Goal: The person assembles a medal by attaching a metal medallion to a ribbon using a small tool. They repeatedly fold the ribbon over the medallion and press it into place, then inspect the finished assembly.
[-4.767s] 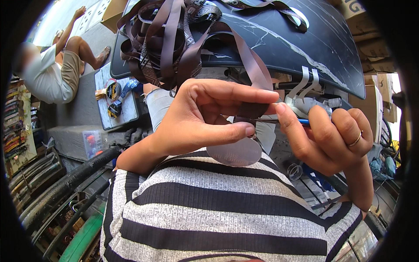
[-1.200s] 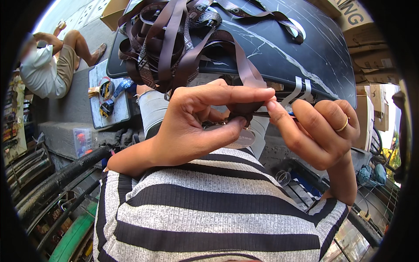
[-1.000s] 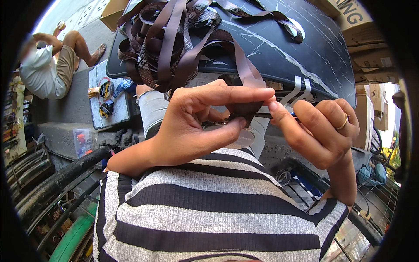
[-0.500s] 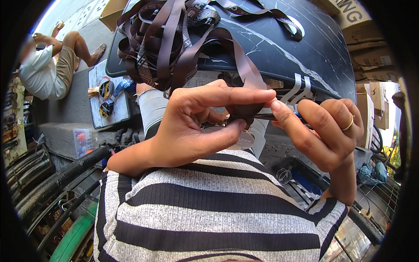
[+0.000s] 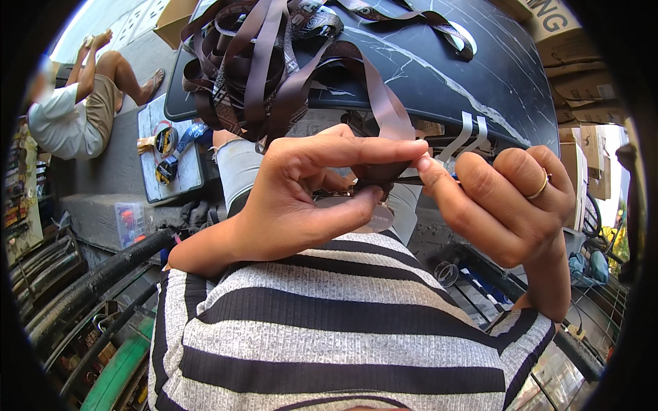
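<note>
My left hand (image 5: 308, 181) is closed on a brown ribbon (image 5: 392, 116), pinching a folded dark part of it between thumb and fingers. A round silvery disc, perhaps a medal (image 5: 381, 218), hangs just below the thumb, partly hidden. In my right hand (image 5: 504, 202) is a thin tool with a dark tip (image 5: 410, 181); a little blue shows on it, but the fingers cover most of it. The tip meets the ribbon beside my left thumb, and the two forefingers touch or nearly touch. A heap of brown printed ribbons (image 5: 257, 75) lies at the table's near left.
The black marble-patterned table (image 5: 439, 89) spans the far side, with two pale strips (image 5: 466, 137) at its near edge. On the left, a small white-topped stand (image 5: 179, 179) bears tape rolls and a blue ribbon. A person (image 5: 75, 113) sits beyond it. Cardboard boxes (image 5: 579, 68) are stacked at right.
My right hand has turned slightly, its knuckles rising and shifting right. The left hand keeps its pinch, moving barely left. The seated person's hands have come up together.
</note>
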The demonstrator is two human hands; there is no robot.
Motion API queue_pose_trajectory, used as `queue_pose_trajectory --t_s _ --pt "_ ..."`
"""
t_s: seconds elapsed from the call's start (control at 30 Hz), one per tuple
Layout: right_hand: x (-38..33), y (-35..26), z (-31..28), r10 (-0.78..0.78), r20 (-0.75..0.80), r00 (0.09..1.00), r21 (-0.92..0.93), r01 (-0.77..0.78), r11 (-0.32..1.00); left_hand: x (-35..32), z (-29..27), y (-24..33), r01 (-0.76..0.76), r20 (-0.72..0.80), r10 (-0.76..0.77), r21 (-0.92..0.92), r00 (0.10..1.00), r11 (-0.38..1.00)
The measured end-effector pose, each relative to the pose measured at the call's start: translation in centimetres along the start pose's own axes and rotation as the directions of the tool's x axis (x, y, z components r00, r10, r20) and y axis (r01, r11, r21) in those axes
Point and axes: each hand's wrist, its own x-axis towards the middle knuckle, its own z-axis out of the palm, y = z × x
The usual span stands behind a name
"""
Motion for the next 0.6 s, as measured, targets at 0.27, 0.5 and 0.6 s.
queue_pose_trajectory --t_s 0.27,0.5,0.6 --pt "-0.47 0.16 -0.66 0.06 0.033 0.998 0.05 -0.062 0.997 -0.05 -0.01 -0.05 -0.016 -0.016 0.016 -0.021 1.0 1.0" --pt "-0.63 -0.26 0.18 0.039 -0.046 0.998 0.01 -0.039 0.999 -0.08 -0.16 0.21 0.04 0.054 -0.037 -0.047 0.998 0.998" --pt "-0.65 -0.33 0.24 0.042 -0.053 0.998 0.009 -0.041 0.999 -0.06 -0.19 0.14 0.042 0.055 -0.039 -0.054 0.998 0.998"
